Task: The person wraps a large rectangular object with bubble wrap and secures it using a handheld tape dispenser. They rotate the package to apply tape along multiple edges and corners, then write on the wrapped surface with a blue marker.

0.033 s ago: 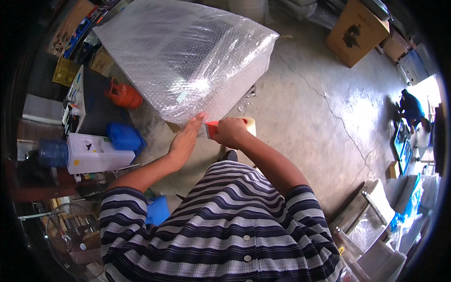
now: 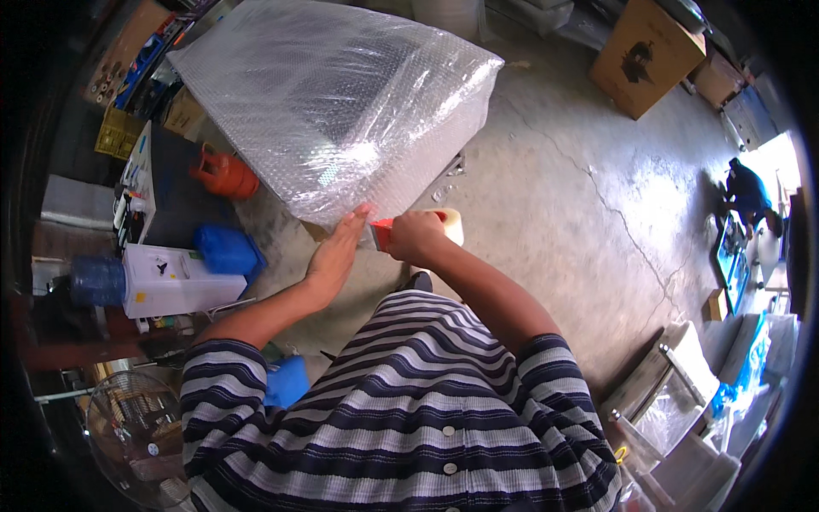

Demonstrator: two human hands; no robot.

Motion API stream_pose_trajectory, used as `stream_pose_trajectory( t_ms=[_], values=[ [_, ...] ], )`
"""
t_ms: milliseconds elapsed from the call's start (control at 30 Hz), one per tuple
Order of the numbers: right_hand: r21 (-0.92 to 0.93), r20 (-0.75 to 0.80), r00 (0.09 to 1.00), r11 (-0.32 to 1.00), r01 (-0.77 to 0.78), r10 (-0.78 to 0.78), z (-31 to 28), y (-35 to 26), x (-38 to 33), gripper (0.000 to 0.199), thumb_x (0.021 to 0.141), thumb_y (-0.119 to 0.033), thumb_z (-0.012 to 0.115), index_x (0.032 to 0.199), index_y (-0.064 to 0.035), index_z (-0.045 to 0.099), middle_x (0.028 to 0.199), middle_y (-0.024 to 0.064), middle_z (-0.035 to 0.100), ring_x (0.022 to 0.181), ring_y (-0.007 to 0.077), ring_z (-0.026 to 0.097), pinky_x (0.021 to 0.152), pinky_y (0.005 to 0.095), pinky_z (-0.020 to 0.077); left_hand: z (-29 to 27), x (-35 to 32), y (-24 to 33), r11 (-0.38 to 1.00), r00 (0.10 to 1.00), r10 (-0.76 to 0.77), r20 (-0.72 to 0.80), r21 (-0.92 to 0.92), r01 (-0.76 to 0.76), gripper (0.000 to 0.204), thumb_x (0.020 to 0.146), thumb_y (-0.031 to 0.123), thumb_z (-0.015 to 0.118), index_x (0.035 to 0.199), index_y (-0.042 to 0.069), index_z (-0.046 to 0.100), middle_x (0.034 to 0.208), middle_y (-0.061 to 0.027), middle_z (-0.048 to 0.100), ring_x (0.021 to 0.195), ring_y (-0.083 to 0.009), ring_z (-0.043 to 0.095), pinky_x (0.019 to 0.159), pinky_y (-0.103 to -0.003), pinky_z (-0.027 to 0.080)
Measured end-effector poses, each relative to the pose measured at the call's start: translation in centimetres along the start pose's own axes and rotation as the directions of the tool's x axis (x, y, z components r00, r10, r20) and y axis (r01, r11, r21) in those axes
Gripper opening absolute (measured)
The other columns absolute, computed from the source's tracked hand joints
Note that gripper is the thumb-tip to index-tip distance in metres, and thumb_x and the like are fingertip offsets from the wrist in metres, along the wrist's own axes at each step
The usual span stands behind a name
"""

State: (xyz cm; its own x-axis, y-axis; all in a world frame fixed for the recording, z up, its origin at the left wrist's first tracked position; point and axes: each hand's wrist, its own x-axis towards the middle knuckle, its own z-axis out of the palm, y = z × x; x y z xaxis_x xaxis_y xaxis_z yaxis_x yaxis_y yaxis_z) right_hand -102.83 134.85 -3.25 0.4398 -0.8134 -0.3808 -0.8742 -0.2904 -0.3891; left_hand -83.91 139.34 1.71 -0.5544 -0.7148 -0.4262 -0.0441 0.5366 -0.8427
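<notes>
A big box wrapped in bubble wrap (image 2: pixel 337 102) stands on the concrete floor (image 2: pixel 546 205), right in front of the person. The left hand (image 2: pixel 334 252) lies flat on the near bottom edge of the wrapped box, with the fingers straight and close together, pressing the plastic down. The right hand (image 2: pixel 415 236) is curled tight around a red tape dispenser (image 2: pixel 384 232) with a pale roll of tape (image 2: pixel 450 224) on it. The dispenser sits just to the right of the left hand, at the same near edge of the box.

To do this step well, I think the left hand should keep the loose wrap pulled flat against the box so there are no folds. The right hand should hold the dispenser low and pull it in a straight line along the edge, pressing the tape down as it goes.

Left of the box stand an orange gas bottle (image 2: pixel 223 175), a blue container (image 2: pixel 226 249) and a white water dispenser (image 2: pixel 175 280). A brown cardboard box (image 2: pixel 640 55) sits far to the right of the wrapped box.
</notes>
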Motion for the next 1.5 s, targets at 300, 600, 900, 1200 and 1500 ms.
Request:
stream_pose_trajectory(
  t_ms=[300,600,900,1200,1500],
  values=[
    [0.262,0.344,0.93,0.939,-0.224,0.126,12.3,13.3,-1.2,0.068,0.069,-0.067,0.082,0.089,-0.0025,0.08,0.091,0.0201,0.077,0.08,0.0321,0.075,0.072,0.043,0.057,2.2,2.1,4.2,0.997,0.994,0.061,0.087,0.05,-0.066,0.068,0.103,0.031,0.037,0.159,-0.006,0.026,0.17,-0.0183,0.018,0.159,-0.0345,0.009,0.128,-0.049,-0.001],
    [0.678,0.081,0.986,0.717,-0.16,0.143,16.2,13.5,-10.4,0.072,0.079,-0.065,0.078,0.101,0.0029,0.068,0.084,0.0201,0.072,0.079,0.0351,0.071,0.072,0.0465,0.0533,-0.7,4.2,6.9,0.547,0.972,0.062,0.226,-0.823,0.156,0.063,0.105,0.033,0.044,0.152,-0.008,0.039,0.161,-0.0233,0.037,0.149,-0.0362,0.036,0.126,-0.046,0.017],
    [0.485,-0.058,0.971,0.844,0.23,-0.232,2.6,7.9,-11.8,0.074,0.078,-0.059,0.081,0.113,0.0016,0.056,0.091,0.0261,0.069,0.091,0.0482,0.068,0.077,0.0501,0.0551,-5.0,-0.7,7.7,-0.984,0.941,-0.173,0.291,-0.016,-0.176,0.058,0.106,0.033,0.058,0.152,0.0,0.044,0.132,-0.0137,0.065,0.122,-0.0222,0.061,0.109,-0.035,0.044],
    [0.426,0.009,0.95,0.861,0.28,-0.313,0.9,2.7,-10.2,0.074,0.079,-0.06,0.08,0.111,0.0022,0.057,0.091,0.0265,0.069,0.089,0.0478,0.069,0.078,0.0513,0.0554,-2.2,-3.2,9.5,-0.913,0.788,-0.403,0.465,-0.267,-0.31,0.008,0.097,0.004,0.067,0.1,-0.001,0.073,0.088,-0.0055,0.068,0.079,-0.0109,0.065,0.072,-0.026,0.055],
    [-0.128,-0.041,0.99,0.984,0.125,-0.131,-6.4,-4.0,-8.0,0.064,0.09,-0.055,0.071,0.107,0.0037,0.056,0.071,0.0192,0.068,0.07,0.037,0.071,0.068,0.0492,0.0561,4.1,-2.3,8.2,-0.696,0.357,-0.675,0.645,-0.396,-0.6,0.009,0.102,0.001,0.058,0.107,-0.002,0.066,0.1,-0.0078,0.063,0.085,-0.0141,0.062,0.075,-0.027,0.053]
  ],
)
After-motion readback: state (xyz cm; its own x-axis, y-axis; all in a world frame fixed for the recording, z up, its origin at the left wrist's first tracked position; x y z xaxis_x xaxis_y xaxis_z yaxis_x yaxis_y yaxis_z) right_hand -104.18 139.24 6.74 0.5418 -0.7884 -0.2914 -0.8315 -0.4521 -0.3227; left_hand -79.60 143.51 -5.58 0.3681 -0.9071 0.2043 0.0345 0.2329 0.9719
